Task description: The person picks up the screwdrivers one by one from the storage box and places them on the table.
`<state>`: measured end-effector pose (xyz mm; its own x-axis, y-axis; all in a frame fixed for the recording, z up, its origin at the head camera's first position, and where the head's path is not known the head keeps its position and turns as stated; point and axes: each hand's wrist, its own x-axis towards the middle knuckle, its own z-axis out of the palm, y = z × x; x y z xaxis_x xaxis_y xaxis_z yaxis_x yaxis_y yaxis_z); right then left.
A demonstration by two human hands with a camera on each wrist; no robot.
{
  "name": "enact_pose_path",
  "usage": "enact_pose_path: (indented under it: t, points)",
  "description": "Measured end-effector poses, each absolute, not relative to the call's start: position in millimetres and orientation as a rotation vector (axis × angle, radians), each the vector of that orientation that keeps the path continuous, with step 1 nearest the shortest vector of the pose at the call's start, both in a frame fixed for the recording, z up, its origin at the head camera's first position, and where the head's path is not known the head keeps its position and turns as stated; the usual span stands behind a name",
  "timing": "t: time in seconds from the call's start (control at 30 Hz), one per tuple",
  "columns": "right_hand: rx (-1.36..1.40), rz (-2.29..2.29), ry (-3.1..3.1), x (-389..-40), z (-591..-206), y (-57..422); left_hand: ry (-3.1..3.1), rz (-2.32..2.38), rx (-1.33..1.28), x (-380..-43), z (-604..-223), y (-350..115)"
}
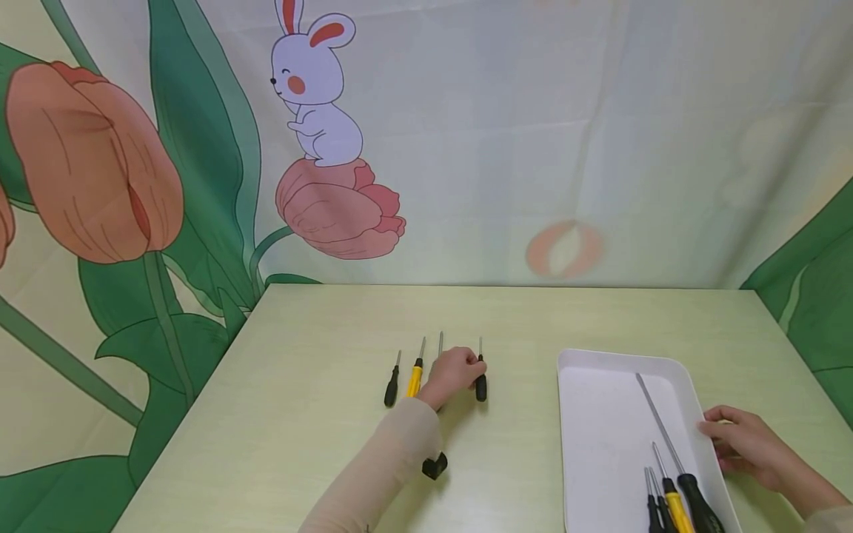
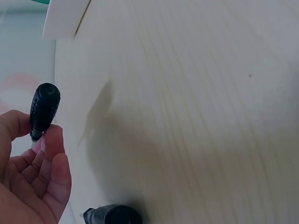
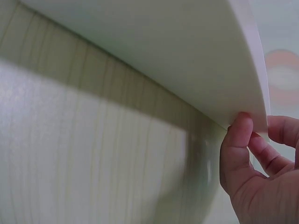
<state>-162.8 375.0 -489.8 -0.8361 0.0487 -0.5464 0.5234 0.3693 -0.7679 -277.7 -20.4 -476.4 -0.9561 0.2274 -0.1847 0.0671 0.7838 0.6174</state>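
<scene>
My left hand (image 1: 456,372) pinches a small black screwdriver (image 1: 481,386) between thumb and fingertips. In the left wrist view the screwdriver's black handle (image 2: 45,107) sticks up past the fingers, and its shadow falls apart from it on the table. Left of that hand, a black screwdriver (image 1: 392,386) and a yellow-handled screwdriver (image 1: 416,374) lie side by side. Another screwdriver's shaft (image 1: 440,342) shows behind the hand, which hides most of it. My right hand (image 1: 749,446) grips the right wall of a white tray (image 1: 600,444), its thumb and fingers on either side of the rim (image 3: 259,70).
Inside the tray, at its right, lie a long black-handled screwdriver (image 1: 696,500), a yellow-and-black screwdriver (image 1: 676,507) and two small black ones (image 1: 653,511). Behind the wooden table (image 1: 506,311) hangs a printed cloth (image 1: 480,148) with flowers and a rabbit.
</scene>
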Motion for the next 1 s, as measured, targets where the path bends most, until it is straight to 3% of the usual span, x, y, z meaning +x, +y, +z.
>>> enact_pose_path:
  t: [1.0]
  points:
    - [0.511,-1.450,2.192,-164.1,-488.3,374.7,2.873,0.521,0.127,-277.6,-479.1,-26.2]
